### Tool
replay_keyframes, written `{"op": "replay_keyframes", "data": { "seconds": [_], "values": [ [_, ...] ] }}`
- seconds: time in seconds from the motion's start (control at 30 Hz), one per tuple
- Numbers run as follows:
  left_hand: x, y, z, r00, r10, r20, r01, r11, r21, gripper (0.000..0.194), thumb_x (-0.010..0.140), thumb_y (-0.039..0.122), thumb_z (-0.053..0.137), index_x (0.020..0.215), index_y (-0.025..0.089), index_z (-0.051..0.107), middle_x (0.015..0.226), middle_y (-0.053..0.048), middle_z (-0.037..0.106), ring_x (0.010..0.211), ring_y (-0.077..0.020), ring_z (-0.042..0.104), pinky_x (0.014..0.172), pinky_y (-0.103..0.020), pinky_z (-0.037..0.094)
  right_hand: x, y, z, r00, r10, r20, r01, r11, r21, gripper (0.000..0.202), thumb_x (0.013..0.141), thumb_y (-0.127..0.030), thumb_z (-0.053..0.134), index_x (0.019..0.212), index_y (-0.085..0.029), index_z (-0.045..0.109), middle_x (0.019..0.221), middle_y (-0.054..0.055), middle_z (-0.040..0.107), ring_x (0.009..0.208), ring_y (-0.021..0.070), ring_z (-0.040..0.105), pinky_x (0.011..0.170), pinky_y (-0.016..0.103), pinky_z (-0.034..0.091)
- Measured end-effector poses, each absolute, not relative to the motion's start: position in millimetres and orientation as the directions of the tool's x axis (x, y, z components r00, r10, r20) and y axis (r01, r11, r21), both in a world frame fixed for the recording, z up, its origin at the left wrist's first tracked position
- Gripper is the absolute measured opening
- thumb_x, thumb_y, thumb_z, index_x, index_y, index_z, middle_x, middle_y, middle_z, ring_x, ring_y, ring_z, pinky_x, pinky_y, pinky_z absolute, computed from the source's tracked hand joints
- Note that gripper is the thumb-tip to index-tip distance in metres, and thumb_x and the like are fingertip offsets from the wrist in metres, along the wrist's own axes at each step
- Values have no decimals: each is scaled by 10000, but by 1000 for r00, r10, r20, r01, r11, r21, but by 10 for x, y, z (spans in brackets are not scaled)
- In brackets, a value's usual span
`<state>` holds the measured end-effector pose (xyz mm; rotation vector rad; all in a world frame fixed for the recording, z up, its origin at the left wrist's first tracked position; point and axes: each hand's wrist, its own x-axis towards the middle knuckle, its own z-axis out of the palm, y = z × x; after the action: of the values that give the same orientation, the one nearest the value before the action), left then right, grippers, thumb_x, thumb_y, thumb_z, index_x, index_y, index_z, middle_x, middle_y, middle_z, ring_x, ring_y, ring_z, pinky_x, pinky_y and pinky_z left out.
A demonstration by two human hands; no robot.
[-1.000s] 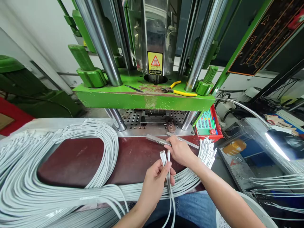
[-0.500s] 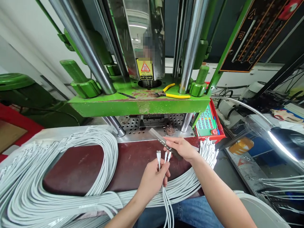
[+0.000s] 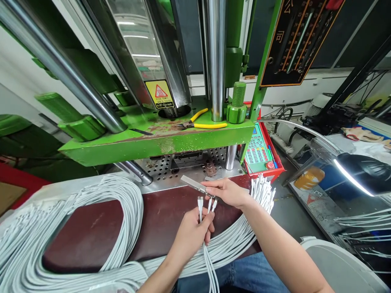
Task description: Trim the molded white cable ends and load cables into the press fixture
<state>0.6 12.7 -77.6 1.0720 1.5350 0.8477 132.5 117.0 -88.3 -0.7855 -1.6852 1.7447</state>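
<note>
My left hand (image 3: pixel 194 228) is closed round several white cables (image 3: pixel 210 266), whose connector ends (image 3: pixel 200 203) point up above the fingers while the cables hang toward my lap. Just above and to the right, my right hand (image 3: pixel 227 191) pinches a flat metal bar (image 3: pixel 193 184) with small fittings along its middle. The bar lies tilted, its bare end pointing left toward the machine. Its underside is close to the connector tips; whether they touch cannot be made out. Behind both hands lies a dark red-brown work surface (image 3: pixel 163 213).
A green press (image 3: pixel 152 144) with steel columns stands in front, carrying yellow-handled pliers (image 3: pixel 210 125) and a high-temperature warning label (image 3: pixel 159 94). A thick white cable bundle (image 3: pixel 132 215) loops at left and passes behind my hands. At right are a red-framed control panel (image 3: pixel 258 148) and a lit lamp (image 3: pixel 363 173).
My view has turned to the right. The metal bar has tipped flatter, and my right hand has come closer to the connector ends. My left hand still grips the cables.
</note>
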Motion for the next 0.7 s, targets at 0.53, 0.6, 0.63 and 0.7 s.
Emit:
{"op": "replay_keyframes", "data": {
  "seconds": [0.53,0.6,0.63,0.7],
  "values": [
    [-45,115,-745,-153,916,-371,-201,339,919,307,708,396,746,782,133,606,686,-13,634,595,-103,577,564,-213,472,1365,1220,-847,-645,761,-70,-74,-154,-985,358,853,-241,573,1195,-161,639,699,-4,642,561,81,544,611,245,435],
    [-48,112,-743,-114,909,-402,-297,354,887,301,693,371,766,805,136,616,696,-5,625,610,-102,578,597,-224,488,1376,1225,-840,-645,761,-73,-92,-172,-981,348,848,-239,581,1182,-166,647,693,-8,646,557,80,548,615,245,439],
    [-47,108,-742,-93,907,-411,-339,359,870,295,693,360,769,812,139,615,694,-3,621,613,-103,578,608,-229,493,1383,1228,-836,-649,757,-79,-101,-188,-977,341,845,-244,589,1173,-176,652,692,-12,650,557,80,550,614,242,439],
    [-43,95,-743,-66,905,-420,-379,366,850,273,704,345,764,794,142,606,675,1,613,596,-100,570,600,-228,487,1398,1237,-830,-675,730,-110,-115,-252,-961,336,838,-262,604,1162,-191,656,700,-11,663,564,82,557,603,234,437]
  ]
}}
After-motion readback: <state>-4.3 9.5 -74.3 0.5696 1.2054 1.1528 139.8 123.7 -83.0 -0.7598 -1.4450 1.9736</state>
